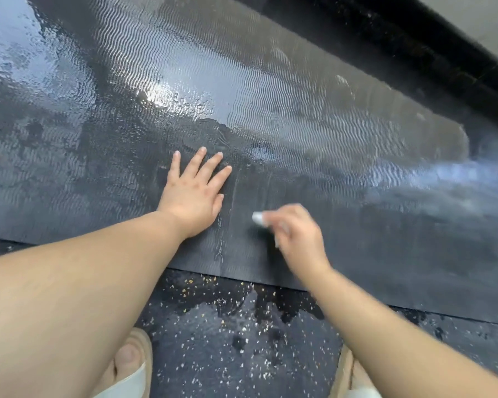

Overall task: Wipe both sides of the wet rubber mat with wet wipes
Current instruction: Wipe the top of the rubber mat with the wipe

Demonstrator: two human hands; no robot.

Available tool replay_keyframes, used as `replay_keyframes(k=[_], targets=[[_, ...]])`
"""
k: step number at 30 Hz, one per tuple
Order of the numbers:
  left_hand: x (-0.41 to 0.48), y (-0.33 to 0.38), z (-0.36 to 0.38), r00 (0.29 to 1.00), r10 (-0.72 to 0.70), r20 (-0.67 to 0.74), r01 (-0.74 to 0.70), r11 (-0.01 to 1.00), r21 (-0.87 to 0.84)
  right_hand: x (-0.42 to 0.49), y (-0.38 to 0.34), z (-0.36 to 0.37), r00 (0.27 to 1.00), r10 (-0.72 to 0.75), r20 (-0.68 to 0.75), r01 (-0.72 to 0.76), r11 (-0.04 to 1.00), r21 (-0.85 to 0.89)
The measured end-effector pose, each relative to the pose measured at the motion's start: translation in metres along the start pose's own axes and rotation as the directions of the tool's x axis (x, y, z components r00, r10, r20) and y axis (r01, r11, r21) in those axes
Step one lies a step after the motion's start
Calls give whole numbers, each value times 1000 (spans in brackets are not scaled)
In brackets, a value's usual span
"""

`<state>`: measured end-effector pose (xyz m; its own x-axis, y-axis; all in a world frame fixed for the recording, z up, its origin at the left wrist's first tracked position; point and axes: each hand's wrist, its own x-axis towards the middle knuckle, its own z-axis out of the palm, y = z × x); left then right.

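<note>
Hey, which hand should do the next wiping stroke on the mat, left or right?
Right. The right hand grips the white wipe on the rubber mat. The left hand lies flat on it, fingers spread, holding nothing, probably steadying it.

No legible text, seemingly, on the mat (299,124)
</note>
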<state>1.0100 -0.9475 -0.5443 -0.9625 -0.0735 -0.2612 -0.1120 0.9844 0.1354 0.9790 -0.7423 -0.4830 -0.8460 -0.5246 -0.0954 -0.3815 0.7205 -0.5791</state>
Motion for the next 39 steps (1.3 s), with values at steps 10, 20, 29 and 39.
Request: replay_keyframes(k=[10,20,29,39], targets=[[10,13,-9,999,13,44,-10,998,-59,18,10,11,994,103,-40,-109,977,-185],[22,42,-36,975,-135,179,167,970,-179,-17,-18,-29,833,434,344,-405,901,-155],[45,42,-61,948,-221,229,273,935,-228,73,-37,-74,810,335,481,-114,895,-431],[25,22,-41,976,-60,211,80,993,-86,81,1,-74,754,183,631,105,915,-390]])
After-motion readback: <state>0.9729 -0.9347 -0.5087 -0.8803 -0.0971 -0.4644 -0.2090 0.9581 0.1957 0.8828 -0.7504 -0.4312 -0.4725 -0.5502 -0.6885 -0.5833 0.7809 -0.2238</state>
